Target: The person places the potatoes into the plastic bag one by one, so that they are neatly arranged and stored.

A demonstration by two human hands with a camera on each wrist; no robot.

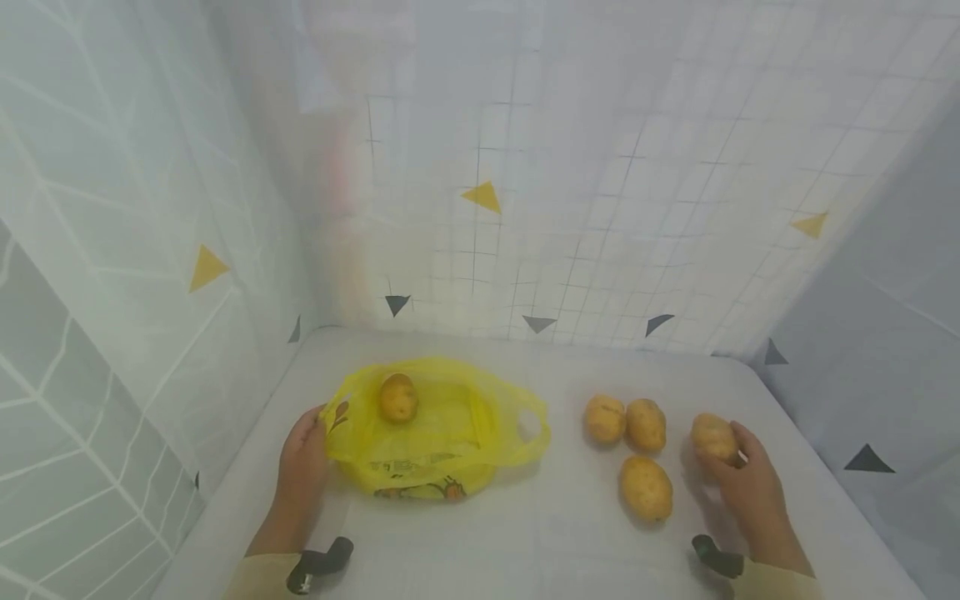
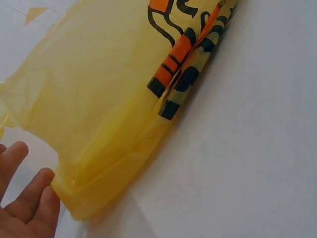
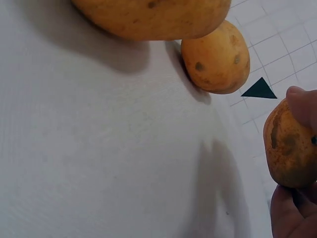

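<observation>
My right hand (image 1: pixel 750 479) grips a potato (image 1: pixel 714 437) between thumb and fingers at the right side of the table. In the right wrist view that potato (image 3: pixel 290 146) shows dark patches, with the thumb over its top. A thin yellow plastic bag (image 1: pixel 442 471) lies on the left with its mouth spread, and one potato (image 1: pixel 398 398) shows inside it. My left hand (image 1: pixel 303 454) holds the bag's left edge by the handle. Curled fingers (image 2: pixel 37 196) meet the yellow film in the left wrist view; the thumb's grip is hidden there.
Between the bag and my right hand lie three loose potatoes: two side by side at the back, left (image 1: pixel 605 419) and right (image 1: pixel 646 425), and a larger one (image 1: pixel 647 489) nearer me. The white table (image 1: pixel 562 533) is bordered by hanging patterned sheets (image 1: pixel 570 167) behind and at both sides.
</observation>
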